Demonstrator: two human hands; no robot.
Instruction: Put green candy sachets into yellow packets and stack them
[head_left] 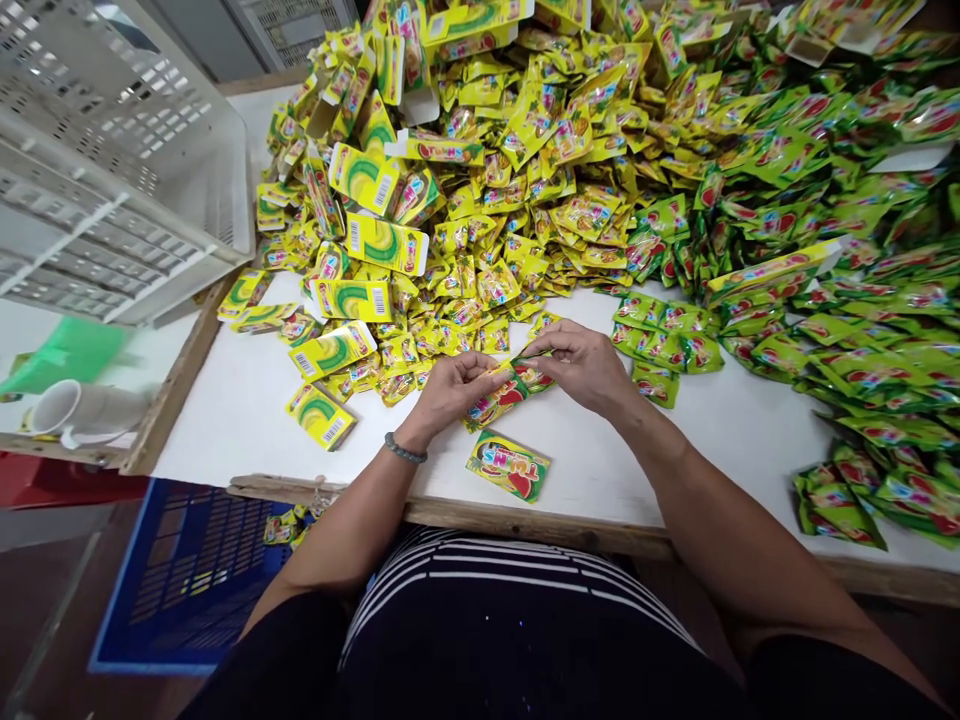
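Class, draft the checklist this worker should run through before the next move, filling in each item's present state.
1. Left grip on the yellow-red-green printed pack: ok, fingers touching it.
2. Right grip at the pack's other end: ok, fingers touching.
3. Yellow-green rectangular cardboard box on the white table: ok, lying flat, untouched.
4. Shiny yellow sachets and shiny green sachets heaped apart: not ok, the heaps meet.
5. Pack's contents: cannot tell.

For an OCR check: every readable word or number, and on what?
"T…NS", middle unclear: yellow-green cardboard box, upside down.
"T…NS", likewise: narrow side of yellow cardboard box.
Too blurred: held multicoloured foil packet strip, green foil packets, yellow foil packets.
Too small: digits on barcoded yellow cardboard boxes.
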